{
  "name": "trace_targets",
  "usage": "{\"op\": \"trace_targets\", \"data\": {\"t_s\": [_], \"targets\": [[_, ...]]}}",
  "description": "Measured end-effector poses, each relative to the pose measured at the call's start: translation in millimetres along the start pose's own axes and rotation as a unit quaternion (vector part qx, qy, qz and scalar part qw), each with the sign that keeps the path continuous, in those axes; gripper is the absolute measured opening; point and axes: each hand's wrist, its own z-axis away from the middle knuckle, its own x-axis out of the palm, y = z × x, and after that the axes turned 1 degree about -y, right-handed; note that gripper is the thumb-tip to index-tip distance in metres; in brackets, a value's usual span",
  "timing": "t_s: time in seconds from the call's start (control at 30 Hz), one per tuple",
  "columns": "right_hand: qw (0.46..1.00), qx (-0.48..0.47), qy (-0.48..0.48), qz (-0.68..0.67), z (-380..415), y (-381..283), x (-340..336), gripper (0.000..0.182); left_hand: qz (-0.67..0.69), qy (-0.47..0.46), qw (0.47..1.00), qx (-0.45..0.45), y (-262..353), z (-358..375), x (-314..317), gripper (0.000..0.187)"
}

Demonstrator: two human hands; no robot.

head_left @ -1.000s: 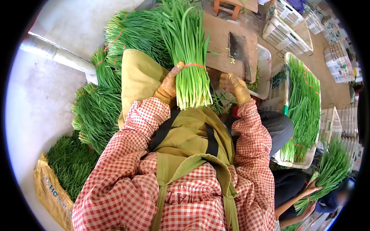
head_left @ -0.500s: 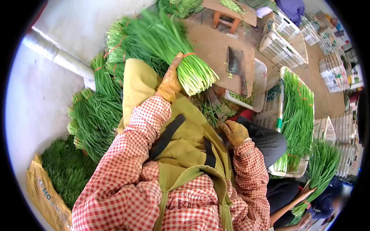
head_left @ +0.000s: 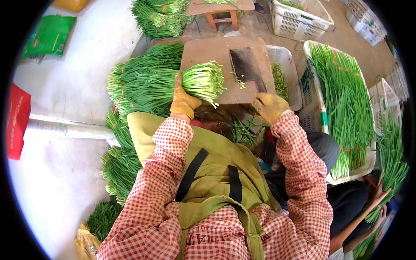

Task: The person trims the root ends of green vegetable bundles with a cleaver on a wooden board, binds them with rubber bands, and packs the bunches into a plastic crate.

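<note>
My left hand [head_left: 184,99], in a yellowed glove, is closed round a bunch of garlic chives [head_left: 201,81]. The red-banded bunch lies sideways, pale stem ends over the left part of a brown cutting board [head_left: 212,48], leaves pointing left. On the board rests a dark, wide-bladed cleaver [head_left: 243,64], its handle toward me. My gloved right hand [head_left: 272,107] has curled fingers at the end of that handle; the glove hides how firmly they grip. Small pale trimmings lie beside the blade.
Banded chive bunches [head_left: 125,167] are piled at my left. Right of the board stands a white tub [head_left: 296,93] with trimmings, then a crate [head_left: 323,113] full of chives. A co-worker's hands [head_left: 379,199] hold another bunch at lower right.
The bunch has turned from upright leaves to lying sideways, stem ends at the board. My right hand has risen from my lap to the cleaver's handle. The view has shifted.
</note>
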Motion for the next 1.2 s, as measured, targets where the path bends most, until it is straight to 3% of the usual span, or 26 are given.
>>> {"op": "trace_targets", "data": {"t_s": [0.03,0.07,0.13,0.17,0.23,0.33,0.37,0.43,0.5,0.53,0.6,0.63,0.7,0.77,0.83,0.9,0.97,1.0,1.03,1.1,1.13,1.17,1.2], "targets": [[1.0,0.027,0.013,-0.004,-8.2,2.9,0.1,0.034,-0.013,-0.012,1.0,-0.008,-2.3,-11.4,-6.3,0.043],[0.999,0.032,0.011,-0.009,-16.8,7.4,3.1,0.034,-0.022,0.033,0.999,0.004,-6.9,-10.1,1.1,0.043],[0.99,0.076,0.109,0.049,-30.1,17.9,14.2,0.028,-0.045,0.059,0.997,-0.008,-17.8,-14.1,3.7,0.039],[0.99,0.079,0.107,0.046,-32.0,22.0,17.3,0.028,-0.061,0.079,0.995,-0.017,-22.5,-16.1,5.5,0.034],[0.978,0.015,0.193,-0.084,-35.9,27.4,21.8,0.028,-0.074,0.044,0.996,-0.001,-31.4,-13.0,2.2,0.032],[0.912,-0.219,0.319,-0.138,-38.6,-10.0,-3.6,0.046,-0.084,0.073,0.994,0.006,-34.4,0.0,11.8,0.031],[0.908,-0.27,0.304,-0.097,-39.6,-27.3,-10.5,0.056,-0.083,0.074,0.994,0.007,-34.3,-2.8,10.2,0.031],[0.924,-0.288,0.245,-0.052,-49.3,-47.1,12.2,0.06,-0.09,0.058,0.994,0.037,-35.1,-3.2,3.6,0.03],[0.962,-0.232,0.099,-0.102,-40.6,-48.5,52.8,0.063,-0.062,0.053,0.996,0.029,-33.7,8.7,0.4,0.033],[0.983,-0.165,0.064,-0.043,-27.0,-46.7,61.0,0.05,-0.056,0.043,0.997,0.03,-33.6,8.5,-5.6,0.034],[0.984,-0.12,-0.11,0.071,-3.6,-39.1,64.8,0.03,-0.029,-0.03,0.998,0.038,-30.3,3.6,-18.2,0.036],[0.98,-0.11,-0.142,0.084,10.9,-23.9,77.6,0.021,-0.018,-0.028,0.999,0.04,-29.3,4.9,-22.6,0.036],[0.974,-0.101,-0.173,0.107,19.5,-4.5,80.4,0.02,0.023,-0.031,0.999,0.032,-26.6,6.0,-27.2,0.038],[0.989,-0.039,-0.06,0.127,14.9,-4.0,67.6,0.033,0.042,-0.051,0.997,0.033,-24.7,15.0,-34.1,0.04],[0.984,-0.013,0.131,-0.116,22.3,-41.8,19.9,0.052,0.052,-0.088,0.995,0.02,-25.7,28.1,-39.7,0.045],[0.966,0.031,0.203,-0.159,4.5,-78.4,13.0,0.068,0.076,-0.1,0.992,0.002,-28.1,40.3,-39.2,0.05],[0.955,0.056,0.209,-0.201,-25.0,-100.5,37.4,0.075,0.025,-0.19,0.981,0.036,-35.6,49.4,-35.0,0.056],[0.953,0.111,0.205,-0.193,-34.8,-108.9,52.5,0.063,0.038,-0.172,0.982,0.062,-38.6,53.9,-29.5,0.062],[0.954,0.107,0.207,-0.19,-35.1,-106.4,61.6,0.063,0.043,-0.175,0.982,0.065,-32.0,56.2,-26.9,0.062],[0.912,-0.087,0.283,-0.283,-21.6,-103.5,72.6,0.048,0.038,-0.204,0.975,0.081,-15.5,63.9,-24.3,0.065],[0.893,-0.171,0.345,-0.233,-11.9,-102.4,74.9,0.037,0.042,-0.221,0.971,0.078,-9.8,70.6,-21.9,0.065],[0.896,-0.176,0.339,-0.226,-2.9,-100.0,75.4,0.037,0.052,-0.258,0.964,0.039,-3.2,71.3,-24.0,0.061],[0.916,-0.162,0.307,-0.201,4.7,-94.3,74.0,0.036,0.038,-0.244,0.967,0.066,-4.1,70.7,-25.8,0.059]]}}
